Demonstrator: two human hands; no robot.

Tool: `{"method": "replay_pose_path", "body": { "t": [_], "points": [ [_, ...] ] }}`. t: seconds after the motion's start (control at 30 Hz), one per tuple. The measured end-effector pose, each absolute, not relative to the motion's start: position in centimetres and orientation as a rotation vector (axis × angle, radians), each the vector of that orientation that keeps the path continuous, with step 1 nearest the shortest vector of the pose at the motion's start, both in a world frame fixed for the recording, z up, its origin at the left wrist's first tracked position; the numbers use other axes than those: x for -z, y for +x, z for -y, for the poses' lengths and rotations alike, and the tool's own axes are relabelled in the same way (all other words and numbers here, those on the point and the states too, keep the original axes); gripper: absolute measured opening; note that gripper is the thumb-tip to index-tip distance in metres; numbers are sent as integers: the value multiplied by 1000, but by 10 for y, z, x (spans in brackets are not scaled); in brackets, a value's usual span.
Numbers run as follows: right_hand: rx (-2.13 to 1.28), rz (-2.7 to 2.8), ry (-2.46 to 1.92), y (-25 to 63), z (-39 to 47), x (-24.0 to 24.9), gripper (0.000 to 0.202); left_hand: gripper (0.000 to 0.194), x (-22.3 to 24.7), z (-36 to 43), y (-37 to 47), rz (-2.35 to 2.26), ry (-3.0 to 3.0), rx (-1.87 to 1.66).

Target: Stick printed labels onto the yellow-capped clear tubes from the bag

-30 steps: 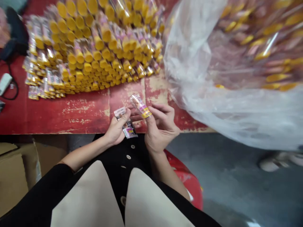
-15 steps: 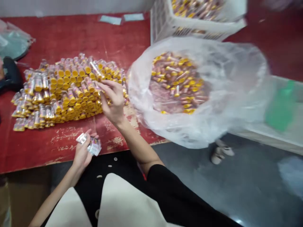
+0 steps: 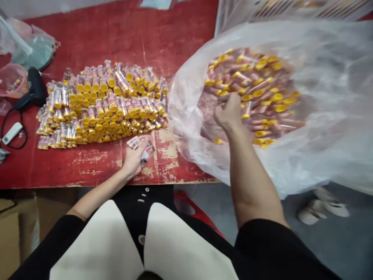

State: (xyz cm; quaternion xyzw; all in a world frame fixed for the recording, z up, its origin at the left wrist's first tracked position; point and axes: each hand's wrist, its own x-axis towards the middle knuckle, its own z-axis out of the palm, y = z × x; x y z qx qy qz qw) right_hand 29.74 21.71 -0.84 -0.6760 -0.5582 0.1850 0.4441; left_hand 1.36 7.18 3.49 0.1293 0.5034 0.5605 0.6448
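Observation:
My right hand [image 3: 229, 112] reaches into a large clear plastic bag [image 3: 186, 128] of yellow-capped tubes [image 3: 258, 93]. Its fingers are bent down among the tubes, and what they grip, if anything, is hidden. Near the table's front edge, my left hand [image 3: 134, 157] is closed on a few small printed wrappers [image 3: 148, 151]. Behind and left of that hand, many clear tubes with yellow caps lie stacked in a pile [image 3: 101, 112], caps mostly facing me.
A white crate [image 3: 303, 9] stands behind the bag on the red table [image 3: 116, 33]. At the left are a black hair dryer-like tool [image 3: 36, 87], a pink bowl [image 3: 13, 81], a cable and a white device [image 3: 12, 133]. White shoes [image 3: 323, 208] show on the floor.
My right hand has moved from the tube pile to the right, into the bag. My left hand still holds the wrappers, now closer to the pile. The view has shifted.

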Motion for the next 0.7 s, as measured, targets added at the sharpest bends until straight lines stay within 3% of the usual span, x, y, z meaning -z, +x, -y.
{"method": "replay_pose_path", "body": {
  "t": [0.1,0.17,0.27,0.4,0.7],
  "points": [
    [-672,1376,-1540,243,-144,-8,13,46,-33,-76,32,-1109,394,-1413],
    [-950,1353,-1331,198,-98,-19,30,45,-34,-72,38,-1099,446,-1481],
    [-1148,1125,-1209,151,-58,-26,30,48,-39,-62,39,-1073,426,-1461],
    [-1064,1004,-1271,139,-51,-14,27,52,-38,-51,32,-1063,386,-1351],
    [-752,1027,-1350,127,-55,-5,15,41,-13,-49,19,-1150,269,-1398]
  ]
}}
